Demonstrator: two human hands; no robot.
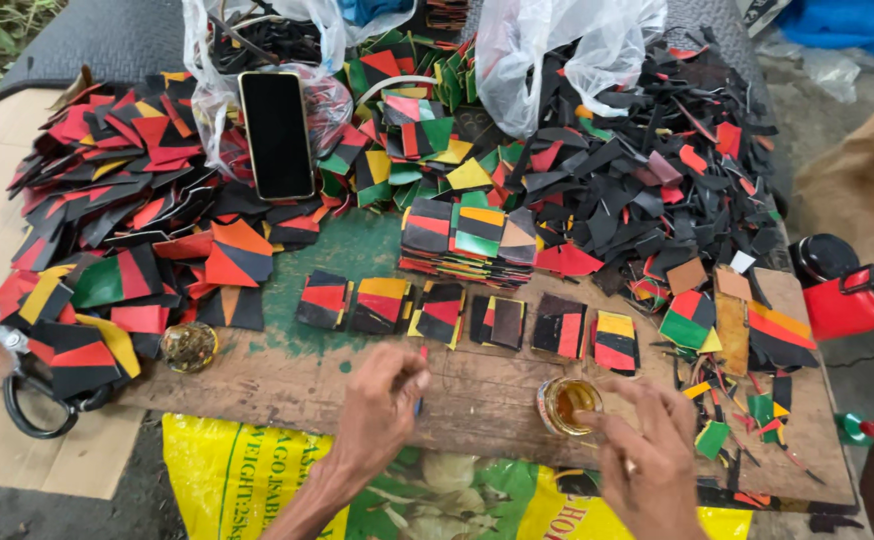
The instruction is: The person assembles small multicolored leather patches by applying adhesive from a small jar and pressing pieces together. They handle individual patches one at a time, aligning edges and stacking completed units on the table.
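We see the biggest risk in the heaps: the red, black and yellow pile of cut pieces (107,190) at the bench's (287,385) far left corner and the mostly black pile of scraps (647,170) toward the far right edge both slope down toward the working strip, and we judge that a nudge of either could slide loose pieces into the sorted row. A dark phone (277,133) lies tilted on a clear plastic bag (219,90) at the far edge, and it might slip off if that bag shifts. The row of small stacked pieces (462,315) across the middle sits near both hands, so a sleeve or wrist passing over could knock the stacks askew. A red flask (857,300) lies just off the right edge, well apart from the work. The small open glass jar of amber liquid (567,403) stands near the front edge; our right hand (647,460) rests around it with fingers curled, fingertips touching its rim, and a careless pull could tip it over the wood and the nearby coloured slivers. Our left hand (382,400) is pinched on a thin stick-like tool (421,385) whose tip we can barely make out; a drip from it could mark a finished piece.
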